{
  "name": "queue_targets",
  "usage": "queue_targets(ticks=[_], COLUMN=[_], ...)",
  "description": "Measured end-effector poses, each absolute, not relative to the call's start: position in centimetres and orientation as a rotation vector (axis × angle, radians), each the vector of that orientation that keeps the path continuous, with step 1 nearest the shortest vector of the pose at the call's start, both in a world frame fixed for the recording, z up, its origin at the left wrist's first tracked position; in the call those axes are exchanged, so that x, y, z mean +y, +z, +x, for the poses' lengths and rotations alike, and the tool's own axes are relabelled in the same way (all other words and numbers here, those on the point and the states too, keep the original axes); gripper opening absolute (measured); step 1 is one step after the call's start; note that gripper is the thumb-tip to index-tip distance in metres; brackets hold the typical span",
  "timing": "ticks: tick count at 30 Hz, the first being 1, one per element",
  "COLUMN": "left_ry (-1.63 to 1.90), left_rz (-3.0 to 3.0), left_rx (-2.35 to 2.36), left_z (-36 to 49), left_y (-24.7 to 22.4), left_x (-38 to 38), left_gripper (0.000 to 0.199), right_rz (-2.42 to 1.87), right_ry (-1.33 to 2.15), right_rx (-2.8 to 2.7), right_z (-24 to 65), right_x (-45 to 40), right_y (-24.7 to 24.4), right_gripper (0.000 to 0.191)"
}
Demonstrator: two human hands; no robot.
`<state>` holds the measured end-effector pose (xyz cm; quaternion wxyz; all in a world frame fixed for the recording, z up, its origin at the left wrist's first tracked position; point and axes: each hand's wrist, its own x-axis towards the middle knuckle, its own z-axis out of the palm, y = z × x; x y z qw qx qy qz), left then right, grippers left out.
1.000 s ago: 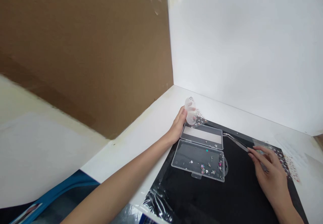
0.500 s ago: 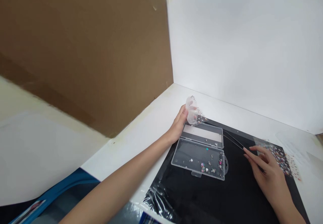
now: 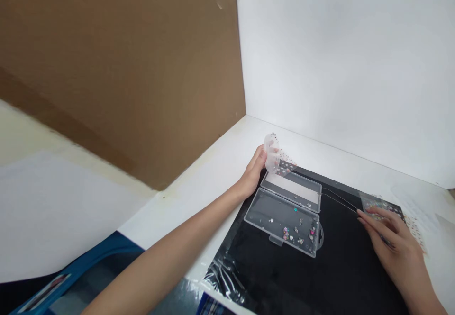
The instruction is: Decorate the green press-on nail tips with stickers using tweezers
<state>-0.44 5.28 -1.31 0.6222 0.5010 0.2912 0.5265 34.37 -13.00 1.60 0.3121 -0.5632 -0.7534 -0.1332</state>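
My left hand (image 3: 253, 173) is closed on a translucent rounded plastic piece (image 3: 272, 154), held upright beyond the plastic box; its exact kind is unclear. In my right hand (image 3: 398, 239) is a pair of long thin tweezers (image 3: 339, 200), pinched near the back and pointing left. Their tips are by the right edge of the box's raised lid, and I cannot tell whether they touch it. Between my hands lies the clear hinged box (image 3: 263, 211), opened flat, with several small charms (image 3: 286, 232) scattered inside, some pink, silver and teal.
A black mat (image 3: 313, 282) lies under the box on the white table (image 3: 202, 211). Clear sheets of small gems (image 3: 286, 166) lie at the back, with another gem sheet (image 3: 384, 204) behind my right hand. A brown board (image 3: 124, 68) and white wall (image 3: 348, 59) enclose the table.
My right hand and the tweezers have shifted right, away from the box. The lid now sits tilted a little differently. My left hand keeps its grip on the plastic piece.
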Motion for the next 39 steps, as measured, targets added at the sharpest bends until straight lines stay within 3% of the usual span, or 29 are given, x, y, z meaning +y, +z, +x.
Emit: queue_targets(ticks=[22,39], left_ry=[1.21,1.191], left_rz=[1.163,1.166], left_rx=[0.68,0.684], left_z=[-0.4,-0.4], left_y=[-1.4,-1.9], left_x=[5.2,5.3], left_gripper=[0.091,0.092], right_rz=[-1.399,-1.331], right_ry=[-0.466,-0.611], right_rx=[-1.97,-1.951], right_z=[32.7,33.6], right_x=[-13.0,-13.1], right_y=[2.2,1.9], right_gripper=[0.032,0.031])
